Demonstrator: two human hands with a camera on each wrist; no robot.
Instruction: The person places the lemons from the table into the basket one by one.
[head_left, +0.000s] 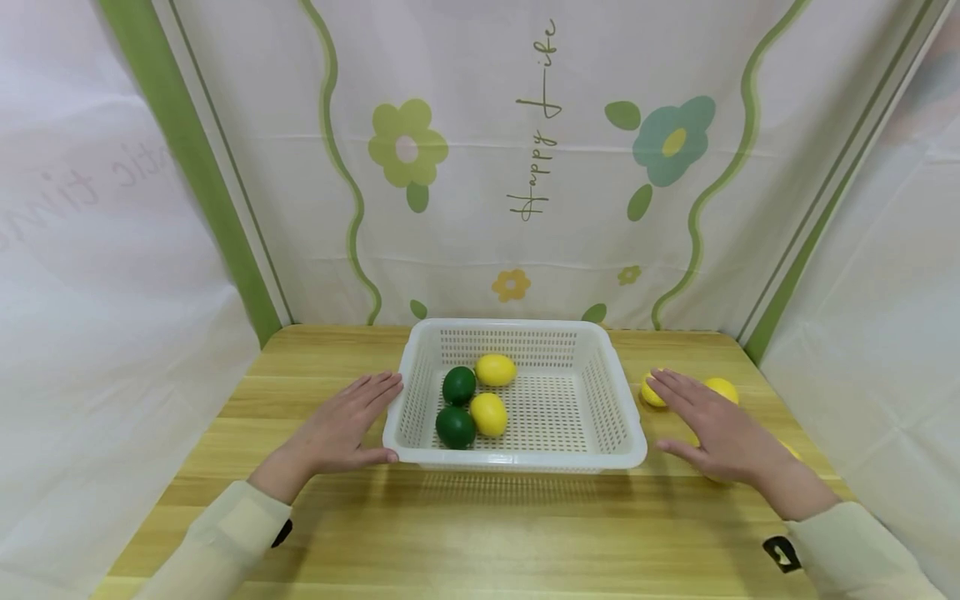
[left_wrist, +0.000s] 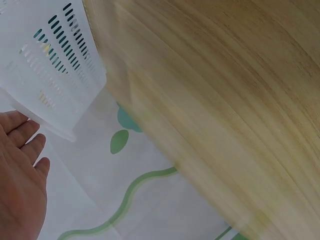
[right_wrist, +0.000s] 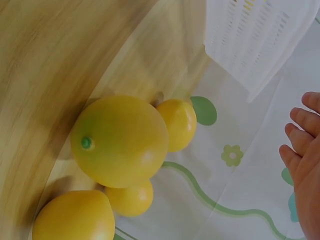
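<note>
A white slotted plastic basket (head_left: 517, 459) stands mid-table. On its left side lie two dark green egg-shaped fruits (head_left: 459, 386) and two lemons (head_left: 489, 414). My left hand (head_left: 341, 429) has its fingers extended, fingertips right at the basket's left rim; the left wrist view shows them by the slotted wall (left_wrist: 55, 65). To the right of the basket, my right hand (head_left: 723, 433) is spread with nothing in it. In the head view it partly hides yellow fruits. The right wrist view shows a big round yellow fruit (right_wrist: 120, 142) beside smaller yellow ones (right_wrist: 177, 125).
The wooden table (head_left: 480, 533) runs back to a white curtain (head_left: 465, 233) printed with flowers and wavy green lines. More curtain hangs along both sides. Another large yellow fruit (right_wrist: 72, 220) lies near the big round one.
</note>
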